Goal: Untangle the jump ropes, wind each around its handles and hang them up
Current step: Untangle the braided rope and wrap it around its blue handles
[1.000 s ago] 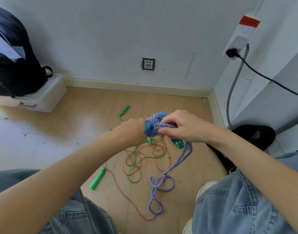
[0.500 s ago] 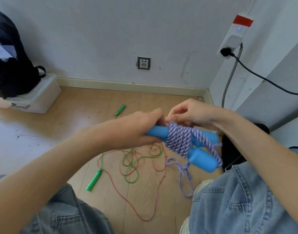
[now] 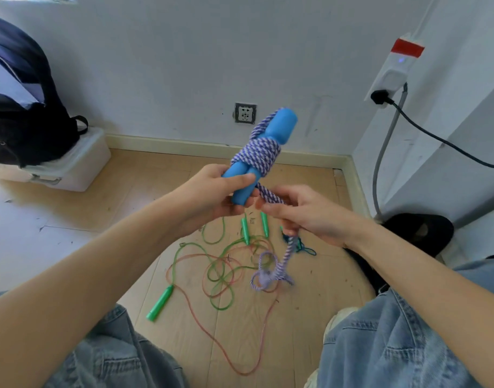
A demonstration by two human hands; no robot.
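The left hand (image 3: 212, 191) grips 2 blue foam handles (image 3: 268, 147) wrapped in purple-and-white braided rope (image 3: 258, 155); the right hand (image 3: 304, 214) pinches its dangling tail.

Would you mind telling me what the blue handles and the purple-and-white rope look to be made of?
The blue handles look like soft foam or matte rubber: even colour, no glare, rounded ends. The purple-and-white rope appears to be braided textile cord, judging by its twisted two-colour strands and limp hanging tail. Neither can be confirmed by sight alone.
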